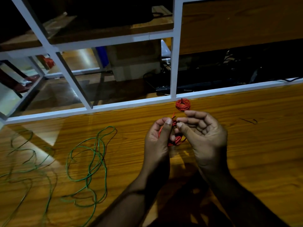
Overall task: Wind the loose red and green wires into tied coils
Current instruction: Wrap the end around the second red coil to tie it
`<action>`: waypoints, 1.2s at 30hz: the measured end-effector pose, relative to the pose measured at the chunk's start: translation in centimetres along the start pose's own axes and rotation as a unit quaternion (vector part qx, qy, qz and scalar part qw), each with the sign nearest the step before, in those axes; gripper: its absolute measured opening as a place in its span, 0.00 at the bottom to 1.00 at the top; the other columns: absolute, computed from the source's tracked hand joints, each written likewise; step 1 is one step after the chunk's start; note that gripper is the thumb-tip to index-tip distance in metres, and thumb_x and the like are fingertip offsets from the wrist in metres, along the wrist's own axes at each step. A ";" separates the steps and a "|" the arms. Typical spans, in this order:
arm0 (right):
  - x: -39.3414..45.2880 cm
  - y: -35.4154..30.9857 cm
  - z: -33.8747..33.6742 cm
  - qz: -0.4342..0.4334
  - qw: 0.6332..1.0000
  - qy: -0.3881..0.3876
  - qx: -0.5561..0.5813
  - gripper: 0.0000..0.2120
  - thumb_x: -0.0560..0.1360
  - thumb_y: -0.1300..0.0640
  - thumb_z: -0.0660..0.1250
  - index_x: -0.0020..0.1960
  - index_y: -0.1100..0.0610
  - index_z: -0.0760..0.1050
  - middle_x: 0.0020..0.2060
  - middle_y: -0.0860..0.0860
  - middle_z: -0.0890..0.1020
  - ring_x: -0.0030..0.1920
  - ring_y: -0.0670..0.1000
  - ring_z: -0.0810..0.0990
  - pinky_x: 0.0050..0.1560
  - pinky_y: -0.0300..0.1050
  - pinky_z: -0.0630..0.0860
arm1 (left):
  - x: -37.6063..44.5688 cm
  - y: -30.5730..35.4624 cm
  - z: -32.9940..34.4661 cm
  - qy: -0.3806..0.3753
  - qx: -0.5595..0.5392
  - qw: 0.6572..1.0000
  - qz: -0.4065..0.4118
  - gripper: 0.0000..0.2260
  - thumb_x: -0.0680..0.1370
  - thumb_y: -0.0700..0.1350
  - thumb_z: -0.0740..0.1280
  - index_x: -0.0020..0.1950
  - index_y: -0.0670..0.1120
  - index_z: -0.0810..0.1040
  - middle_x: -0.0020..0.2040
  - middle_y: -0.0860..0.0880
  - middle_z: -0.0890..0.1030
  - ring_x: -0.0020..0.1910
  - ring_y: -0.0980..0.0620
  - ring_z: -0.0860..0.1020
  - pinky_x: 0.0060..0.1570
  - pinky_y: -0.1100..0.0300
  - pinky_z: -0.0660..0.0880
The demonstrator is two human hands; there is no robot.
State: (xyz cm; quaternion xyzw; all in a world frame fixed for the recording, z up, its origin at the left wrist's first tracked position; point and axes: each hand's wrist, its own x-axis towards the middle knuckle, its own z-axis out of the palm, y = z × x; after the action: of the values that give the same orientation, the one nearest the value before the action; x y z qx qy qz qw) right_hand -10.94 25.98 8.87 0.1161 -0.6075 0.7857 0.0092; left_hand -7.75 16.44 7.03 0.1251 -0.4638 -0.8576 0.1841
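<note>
While both hands pinch a red coil (176, 139), left hand (158, 136), right hand (203, 136), green wire (88, 161) loose.

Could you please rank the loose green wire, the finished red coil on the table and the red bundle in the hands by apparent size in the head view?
1. green wire, sprawling widest.
2. red bundle, partly hidden, so unsure.
3. red coil, similar, lying farther away.

Two red coils (183, 104) (176, 139) — green wires (88, 163) uncountable

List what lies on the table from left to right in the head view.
Loose green wire → left hand gripping a red wire coil → right hand pinching the same coil → thin dark tie piece. A tied red coil lies beyond the hands.
</note>
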 end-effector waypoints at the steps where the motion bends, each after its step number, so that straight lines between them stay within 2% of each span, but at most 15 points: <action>1: -0.1 0.1 0.1 -0.004 1.000 0.013 -0.009 0.14 0.72 0.69 0.74 0.53 0.57 0.79 0.45 0.52 0.87 0.44 0.51 0.87 0.46 0.42 0.83 | 0.0 0.0 0.0 -0.001 0.000 1.000 0.003 0.09 0.77 0.48 0.67 0.52 0.44 0.76 0.31 0.50 0.74 0.34 0.56 0.75 0.38 0.65 0.73; 5: -0.4 0.3 0.3 -0.058 0.994 0.049 -0.076 0.11 0.72 0.65 0.76 0.50 0.52 0.80 0.43 0.51 0.87 0.44 0.51 0.86 0.44 0.45 0.83 | -0.3 -0.1 0.4 -0.007 -0.012 1.000 0.014 0.09 0.77 0.47 0.66 0.53 0.43 0.75 0.29 0.50 0.72 0.33 0.56 0.74 0.40 0.62 0.72; 10: -0.2 0.2 0.1 -0.071 0.994 0.047 -0.072 0.12 0.71 0.65 0.76 0.49 0.52 0.79 0.42 0.52 0.87 0.44 0.52 0.87 0.45 0.51 0.82 | -0.3 0.1 0.4 -0.005 -0.017 1.000 0.024 0.07 0.76 0.47 0.66 0.50 0.45 0.75 0.29 0.50 0.74 0.35 0.54 0.76 0.44 0.58 0.72; 13: -0.2 0.1 0.0 -0.079 0.993 0.039 -0.075 0.11 0.71 0.64 0.76 0.49 0.54 0.80 0.43 0.52 0.87 0.44 0.52 0.87 0.45 0.50 0.83 | -0.4 0.2 0.3 -0.006 -0.012 1.000 0.023 0.06 0.77 0.47 0.67 0.50 0.46 0.76 0.29 0.50 0.74 0.36 0.53 0.76 0.45 0.56 0.71; 22: -0.2 0.3 -0.2 -0.097 0.991 0.030 -0.089 0.06 0.72 0.65 0.76 0.48 0.58 0.83 0.41 0.51 0.87 0.41 0.51 0.86 0.42 0.52 0.84 | -0.3 0.2 0.3 -0.007 0.003 1.000 0.020 0.04 0.77 0.47 0.67 0.48 0.47 0.76 0.28 0.50 0.72 0.34 0.54 0.76 0.42 0.57 0.71; 31: -0.3 0.5 -0.2 -0.095 0.994 0.011 -0.049 0.07 0.73 0.67 0.74 0.48 0.58 0.84 0.41 0.52 0.87 0.40 0.49 0.86 0.42 0.42 0.81 | -0.2 0.2 0.2 0.000 0.013 1.000 0.013 0.07 0.77 0.47 0.70 0.49 0.45 0.75 0.29 0.52 0.74 0.32 0.55 0.73 0.40 0.59 0.70; 36: -0.2 0.7 -0.5 -0.067 0.997 0.004 -0.029 0.07 0.73 0.66 0.74 0.48 0.58 0.84 0.43 0.54 0.87 0.45 0.54 0.86 0.47 0.48 0.82 | -0.4 0.4 0.4 0.003 0.009 1.000 0.014 0.05 0.75 0.46 0.68 0.47 0.46 0.76 0.28 0.51 0.73 0.32 0.55 0.73 0.37 0.62 0.71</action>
State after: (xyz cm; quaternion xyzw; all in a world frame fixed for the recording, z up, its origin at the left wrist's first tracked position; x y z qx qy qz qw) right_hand -10.94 26.34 8.08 0.1528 -0.6206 0.7661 0.0678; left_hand -7.49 16.64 7.59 0.1227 -0.4730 -0.8502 0.1959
